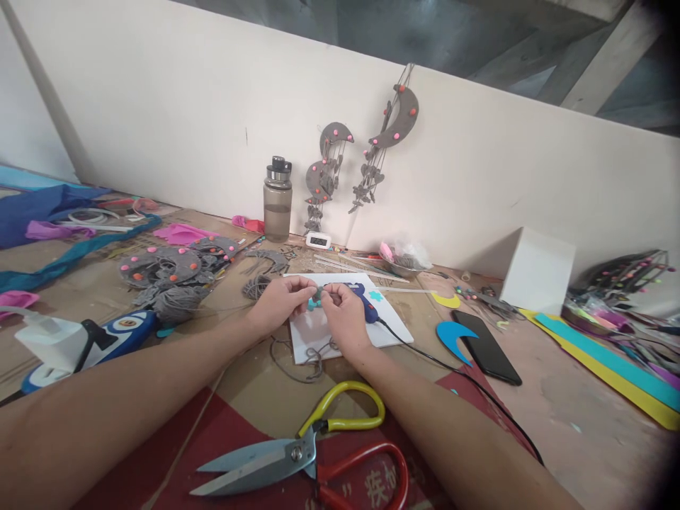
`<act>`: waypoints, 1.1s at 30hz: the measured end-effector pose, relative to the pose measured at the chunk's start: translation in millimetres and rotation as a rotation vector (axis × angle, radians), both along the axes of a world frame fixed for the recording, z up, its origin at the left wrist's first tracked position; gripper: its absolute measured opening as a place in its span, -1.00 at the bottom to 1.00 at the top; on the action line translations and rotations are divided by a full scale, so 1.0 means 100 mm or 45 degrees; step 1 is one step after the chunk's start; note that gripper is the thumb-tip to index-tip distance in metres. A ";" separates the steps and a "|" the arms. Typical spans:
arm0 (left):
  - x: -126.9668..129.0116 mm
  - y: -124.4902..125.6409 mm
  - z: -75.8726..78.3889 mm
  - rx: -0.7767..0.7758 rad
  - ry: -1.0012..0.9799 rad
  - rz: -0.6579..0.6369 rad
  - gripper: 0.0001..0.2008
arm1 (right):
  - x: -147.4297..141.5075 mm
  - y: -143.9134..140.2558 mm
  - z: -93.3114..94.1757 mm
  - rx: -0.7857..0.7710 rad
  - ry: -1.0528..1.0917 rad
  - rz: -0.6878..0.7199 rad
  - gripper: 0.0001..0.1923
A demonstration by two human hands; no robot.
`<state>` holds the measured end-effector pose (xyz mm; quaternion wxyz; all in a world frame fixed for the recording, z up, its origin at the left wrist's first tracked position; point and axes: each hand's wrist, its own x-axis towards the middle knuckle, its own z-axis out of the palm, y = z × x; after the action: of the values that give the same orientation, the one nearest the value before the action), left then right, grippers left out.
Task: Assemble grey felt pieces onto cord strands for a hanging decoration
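Small teal piece (315, 301), long axis seemingly left-right, pinched between left hand (281, 301) and right hand (345, 315) grips.

Two bare forearms, no sleeves, no jewellery

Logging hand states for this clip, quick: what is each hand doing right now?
Left hand: fingers pinched shut on the small teal foam piece.
Right hand: fingers pinched shut on the same teal piece, above the white board.
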<state>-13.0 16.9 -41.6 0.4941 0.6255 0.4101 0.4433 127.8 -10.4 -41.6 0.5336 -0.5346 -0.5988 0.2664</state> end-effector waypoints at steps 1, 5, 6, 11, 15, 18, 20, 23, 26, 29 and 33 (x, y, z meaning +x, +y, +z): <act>0.00 0.00 0.00 -0.007 -0.033 -0.029 -0.71 | 0.01 0.01 -0.01 -0.007 0.017 0.002 -0.82; -0.01 -0.01 0.01 -0.036 -0.199 -0.151 -0.68 | 0.03 0.03 -0.03 -0.028 0.043 -0.007 -0.81; -0.01 -0.02 0.02 -0.045 -0.229 -0.168 -0.67 | 0.03 0.03 -0.03 -0.028 0.042 -0.010 -0.82; 0.00 -0.03 0.04 -0.049 -0.206 -0.152 -0.66 | 0.03 0.02 -0.02 -0.020 0.019 -0.003 -0.82; -0.01 0.01 0.01 0.016 -0.133 -0.115 -0.69 | 0.02 0.02 -0.03 -0.009 -0.006 -0.006 -0.82; -0.01 0.01 0.01 0.037 -0.107 -0.118 -0.73 | 0.02 0.02 -0.03 -0.013 -0.015 -0.019 -0.82; -0.01 0.00 0.03 0.027 -0.124 -0.128 -0.75 | 0.02 0.01 -0.02 -0.013 -0.028 -0.028 -0.82; -0.02 -0.02 0.04 0.010 -0.167 -0.147 -0.77 | 0.02 0.00 0.00 -0.014 -0.043 -0.028 -0.82; -0.02 -0.01 0.03 0.032 -0.138 -0.144 -0.76 | 0.01 -0.02 0.02 -0.014 -0.043 -0.026 -0.83; -0.01 0.00 0.02 0.059 -0.093 -0.104 -0.78 | 0.01 -0.03 0.03 -0.013 -0.049 -0.024 -0.84; 0.01 0.00 0.02 -0.001 -0.136 -0.054 -0.82 | 0.01 -0.03 0.03 -0.011 -0.074 -0.026 -0.84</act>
<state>-11.7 17.3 -39.2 0.5247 0.6092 0.3700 0.4654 128.4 -13.6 -38.7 0.5165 -0.5504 -0.6074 0.2480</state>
